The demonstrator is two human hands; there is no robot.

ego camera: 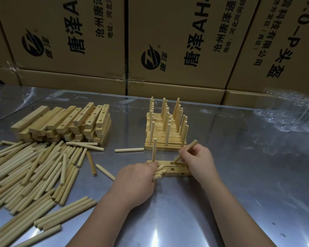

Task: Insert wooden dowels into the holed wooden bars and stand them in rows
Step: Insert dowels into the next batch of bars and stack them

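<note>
Dowel (185, 151), pinched by the right hand (198, 159), leans far-right, lower tip at a hole in the bar (178, 169) lying left-to-right on the worktop (239, 175); left hand (137, 180) grips spare dowels (159, 172).

Loose dowels (34, 175) crowd the left; finished rows (165, 132) stand ahead.

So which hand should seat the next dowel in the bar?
Right: the right hand pinches a tilted dowel, tip at a hole in the bar; the left hand grips spare dowels.
</note>
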